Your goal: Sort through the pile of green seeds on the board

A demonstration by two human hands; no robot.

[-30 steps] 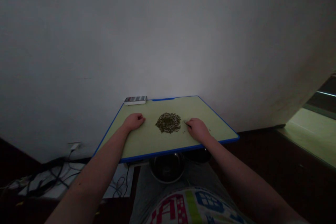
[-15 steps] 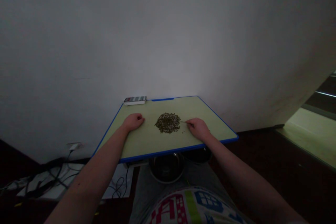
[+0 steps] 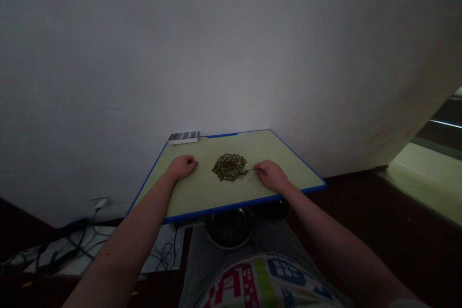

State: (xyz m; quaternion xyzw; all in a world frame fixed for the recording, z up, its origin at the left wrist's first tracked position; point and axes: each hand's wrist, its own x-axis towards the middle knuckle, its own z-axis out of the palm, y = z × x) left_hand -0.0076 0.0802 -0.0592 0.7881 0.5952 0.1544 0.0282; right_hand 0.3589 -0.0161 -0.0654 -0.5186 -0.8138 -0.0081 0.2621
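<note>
A loose heap of small dark greenish-brown grains (image 3: 229,167) lies on the pale board (image 3: 202,197) with a blue rim. My right hand (image 3: 270,174) is to the right of the heap, its fingertips pinching a thin stick (image 3: 251,169) that points left at the heap's right edge. A few single grains lie apart, just below the stick. My left hand (image 3: 182,167) rests on the board left of the heap, fingers curled in a loose fist. Nothing shows in it, and it does not touch the grains.
A phone-like device (image 3: 184,137) on a white block sits at the board's far left corner, against the wall (image 3: 231,48). Below the near edge are a metal bowl (image 3: 229,245) and a dark bowl (image 3: 270,211). Cables (image 3: 164,255) and a plug (image 3: 102,203) are at lower left.
The stick's tip has dipped slightly toward the near side, and some grains at the heap's right edge have shifted right. My left hand keeps its place on the board.
</note>
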